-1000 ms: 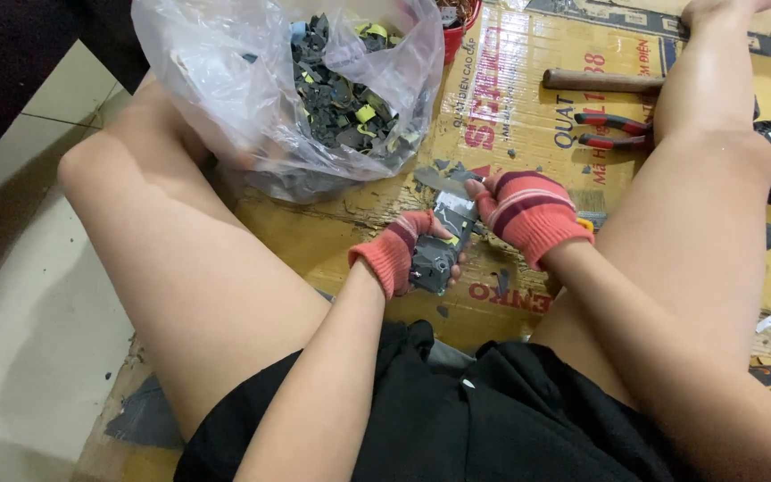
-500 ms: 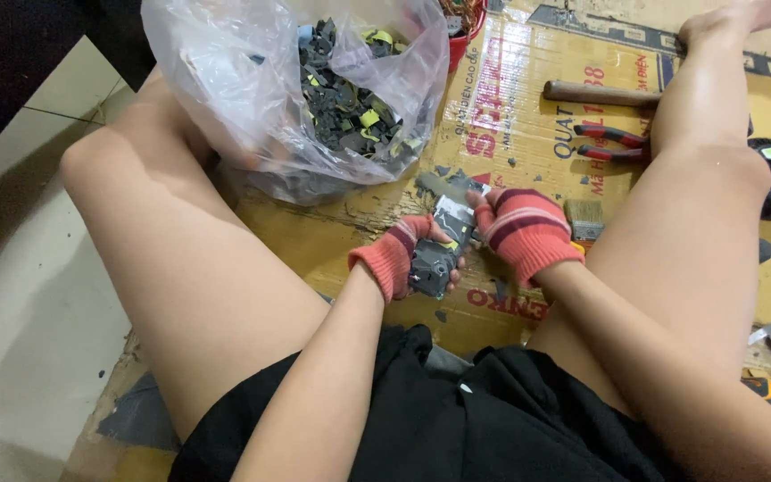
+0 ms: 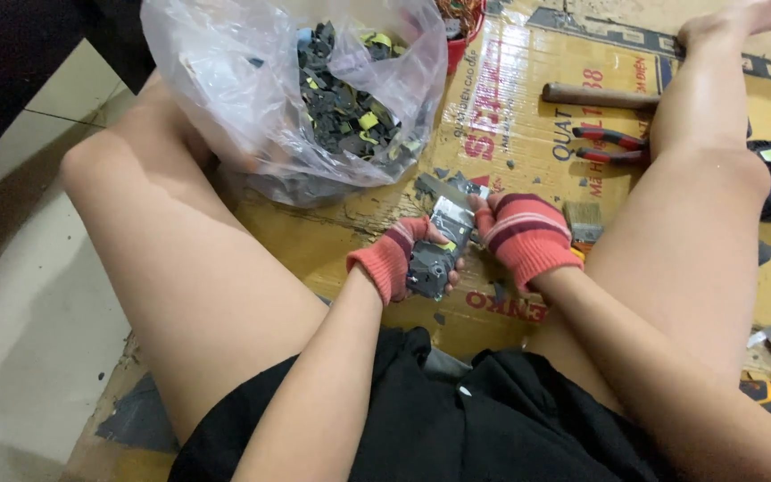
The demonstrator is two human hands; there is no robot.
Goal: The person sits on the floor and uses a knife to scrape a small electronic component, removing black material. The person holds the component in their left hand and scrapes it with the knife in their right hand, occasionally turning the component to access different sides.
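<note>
I see both gloved hands — left hand, right hand — grasping the dark part, just below the plastic bag.

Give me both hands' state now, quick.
Left hand: closed on the black part.
Right hand: closed, gripping the same part's top end.

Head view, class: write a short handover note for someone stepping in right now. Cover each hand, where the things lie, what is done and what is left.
Left hand, red fingerless glove: grips the dark grey boxy plastic part from below.
Right hand, same glove: closed on the part's upper end.
Nearby: clear plastic bag of black and yellow pieces, red-handled pliers, wooden handle, small brush, all on flattened cardboard.
Done: part picked up.
Left: the part remains in one piece.
</note>
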